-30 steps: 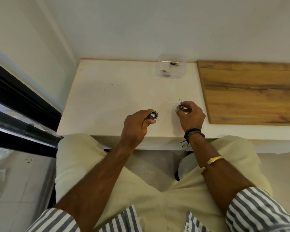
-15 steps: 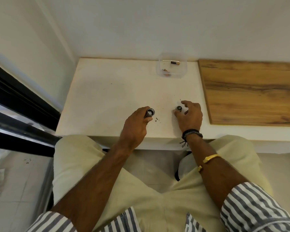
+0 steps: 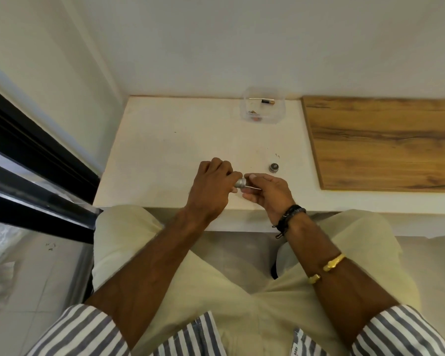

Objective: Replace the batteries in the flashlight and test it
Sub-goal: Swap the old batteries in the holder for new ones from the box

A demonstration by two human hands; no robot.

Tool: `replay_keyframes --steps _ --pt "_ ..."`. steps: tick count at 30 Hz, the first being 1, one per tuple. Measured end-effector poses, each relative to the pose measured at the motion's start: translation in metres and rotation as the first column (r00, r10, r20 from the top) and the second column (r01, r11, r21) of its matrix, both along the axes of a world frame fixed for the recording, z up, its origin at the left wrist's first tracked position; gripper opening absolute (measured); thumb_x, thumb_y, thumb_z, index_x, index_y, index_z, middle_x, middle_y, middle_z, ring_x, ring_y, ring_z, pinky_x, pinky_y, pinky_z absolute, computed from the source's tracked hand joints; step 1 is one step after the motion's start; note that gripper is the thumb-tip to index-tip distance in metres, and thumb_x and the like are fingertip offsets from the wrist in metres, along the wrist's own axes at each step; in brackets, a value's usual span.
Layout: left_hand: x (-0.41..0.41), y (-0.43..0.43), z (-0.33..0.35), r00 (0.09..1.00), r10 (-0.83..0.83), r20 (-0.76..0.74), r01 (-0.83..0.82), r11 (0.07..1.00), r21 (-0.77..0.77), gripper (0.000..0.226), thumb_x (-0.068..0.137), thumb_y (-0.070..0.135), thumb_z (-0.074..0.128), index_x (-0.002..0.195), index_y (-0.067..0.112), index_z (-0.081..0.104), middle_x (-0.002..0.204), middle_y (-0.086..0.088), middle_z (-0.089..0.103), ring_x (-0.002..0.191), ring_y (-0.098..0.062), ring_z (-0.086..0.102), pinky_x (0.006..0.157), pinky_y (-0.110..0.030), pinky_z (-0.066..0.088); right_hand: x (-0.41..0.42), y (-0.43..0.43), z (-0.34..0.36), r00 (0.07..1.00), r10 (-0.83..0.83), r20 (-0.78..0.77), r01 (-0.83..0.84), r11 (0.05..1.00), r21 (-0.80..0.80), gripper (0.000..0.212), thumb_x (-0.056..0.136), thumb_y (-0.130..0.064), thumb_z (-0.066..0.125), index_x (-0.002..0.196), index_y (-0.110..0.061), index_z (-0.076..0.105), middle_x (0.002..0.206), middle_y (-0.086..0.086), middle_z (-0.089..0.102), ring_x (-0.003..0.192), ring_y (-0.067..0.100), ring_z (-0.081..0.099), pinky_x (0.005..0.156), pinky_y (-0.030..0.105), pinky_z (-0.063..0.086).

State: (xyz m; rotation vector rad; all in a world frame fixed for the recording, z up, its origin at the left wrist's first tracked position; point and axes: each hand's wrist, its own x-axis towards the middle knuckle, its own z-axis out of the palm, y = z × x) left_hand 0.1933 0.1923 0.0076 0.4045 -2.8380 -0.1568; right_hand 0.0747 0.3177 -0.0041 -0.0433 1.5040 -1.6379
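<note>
A small silver flashlight is held over the near edge of a white table, most of its barrel hidden inside the left hand, whose fingers are wrapped tightly round it so that only the silver end shows. The right hand meets that end from the other side, thumb and forefinger drawn narrow at the flashlight's tip; a thin pale edge shows just below the thumb, but whether the right fingers pinch anything cannot be told. A small dark round cap stands on the table just beyond the right hand, apart from both hands. Farther back, against the wall, sits a clear plastic container with a battery lying inside near its far side and some small reddish pieces near its front, too small to make out. A wooden board lies along the table's right side. The person is seated, in light trousers and rolled striped sleeves, with a dark cord bracelet at the right wrist and a gold bangle higher on that forearm. A black-framed window runs along the left.
</note>
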Motion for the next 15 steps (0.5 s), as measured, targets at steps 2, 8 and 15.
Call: replay_keyframes --steps 2,8,15 --pt "0.002 0.002 0.001 1.0 -0.001 -0.031 0.0 1.0 -0.031 0.035 0.083 0.006 0.056 0.113 0.016 0.07 0.101 -0.005 0.064 0.103 -0.029 0.052 0.087 -0.039 0.036 0.001 0.002 -0.001 0.997 0.024 0.078 -0.022 0.999 -0.027 0.021 0.099 -0.009 0.061 0.113 0.003 0.072 0.111 0.02 0.075 0.092 0.029 0.075 0.081 0.034 0.063" --pt "0.003 -0.002 0.004 0.998 0.015 -0.055 -0.018 0.998 -0.055 0.038 0.078 0.0 0.058 0.11 0.016 0.072 0.102 -0.006 0.064 0.104 -0.031 0.054 0.089 -0.04 0.036 0.001 0.0 -0.002 0.976 0.0 0.216 0.015 0.997 -0.07 0.02 0.095 0.0 0.065 0.113 0.008 0.07 0.11 0.024 0.075 0.093 0.031 0.077 0.078 0.032 0.064" --pt "0.001 -0.006 0.001 0.982 0.163 -0.094 -0.16 0.986 0.038 0.029 0.085 0.016 0.074 0.113 0.024 0.07 0.105 0.002 0.068 0.109 -0.026 0.054 0.09 -0.038 0.036 -0.011 0.008 -0.003 0.97 -0.133 0.202 0.148 0.987 -0.062 0.012 0.088 0.003 0.072 0.1 0.006 0.073 0.097 0.019 0.078 0.085 0.028 0.078 0.07 0.029 0.063"
